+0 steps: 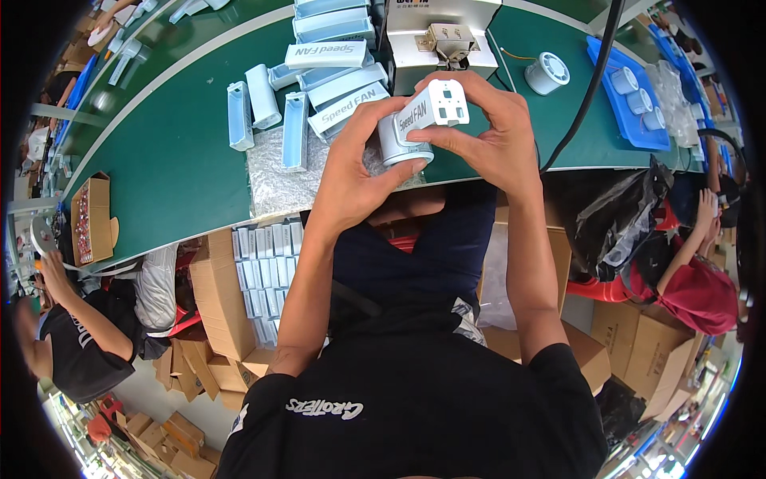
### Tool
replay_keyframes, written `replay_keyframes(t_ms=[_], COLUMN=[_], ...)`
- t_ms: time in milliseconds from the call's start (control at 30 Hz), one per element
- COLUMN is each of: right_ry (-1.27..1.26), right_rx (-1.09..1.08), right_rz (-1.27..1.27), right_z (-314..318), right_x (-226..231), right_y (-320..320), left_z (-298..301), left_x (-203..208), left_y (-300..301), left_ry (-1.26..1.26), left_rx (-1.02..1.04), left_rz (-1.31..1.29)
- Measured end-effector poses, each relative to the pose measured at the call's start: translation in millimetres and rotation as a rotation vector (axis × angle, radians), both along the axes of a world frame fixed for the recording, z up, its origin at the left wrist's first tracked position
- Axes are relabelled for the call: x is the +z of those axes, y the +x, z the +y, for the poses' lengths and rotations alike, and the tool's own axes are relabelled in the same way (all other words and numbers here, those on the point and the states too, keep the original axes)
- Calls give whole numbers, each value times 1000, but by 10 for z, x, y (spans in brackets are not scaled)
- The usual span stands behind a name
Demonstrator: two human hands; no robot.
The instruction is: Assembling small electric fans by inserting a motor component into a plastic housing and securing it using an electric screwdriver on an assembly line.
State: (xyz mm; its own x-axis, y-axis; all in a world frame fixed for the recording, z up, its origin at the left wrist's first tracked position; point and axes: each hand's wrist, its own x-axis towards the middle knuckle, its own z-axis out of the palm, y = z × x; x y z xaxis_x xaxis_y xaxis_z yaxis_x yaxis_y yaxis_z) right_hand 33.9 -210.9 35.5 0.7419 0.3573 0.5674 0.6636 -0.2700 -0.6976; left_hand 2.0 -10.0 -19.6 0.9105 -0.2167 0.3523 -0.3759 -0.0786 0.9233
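Observation:
Just above the bench's near edge, my two hands hold a white plastic fan housing (415, 157) with a round body and a printed, box-like handle piece (416, 113) against it. My left hand (359, 164) curls round the round body, its thumb along the lower rim. My right hand (496, 136) grips the handle piece, thumb underneath and fingers over its far side. The handle piece's end plate, with several square openings, faces up and right. Whether the two parts are joined, I cannot tell. A metal bench machine (443, 44) stands just beyond my hands.
Several pale-blue handle shells (339, 96) lie piled left of the machine, some on bubble wrap (275, 180). One white round fan part (547, 73) with a wire sits right. A blue tray (650, 132) holds round parts. A black cable (594, 96) crosses the bench. Co-workers sit both sides.

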Motion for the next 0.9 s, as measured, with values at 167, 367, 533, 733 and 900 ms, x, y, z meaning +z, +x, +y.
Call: replay_keyframes(t_ms=[167,367,533,733,900], right_ry=[16,121,525,439,476], right_rx=[-41,143,-168,4,176], right_rz=[5,49,-47,80,120], right_z=[30,69,36,425,357], right_x=[-38,106,376,1108,934], right_y=[50,209,431,940,988], left_z=[-11,181,112,28,47], left_x=[64,186,-90,55,39], left_y=[63,140,45,-80,-49], left_ry=[65,152,66,-38,-67], left_rx=[6,100,46,-21,-122], left_rz=[-49,-175,-105,-58,-51])
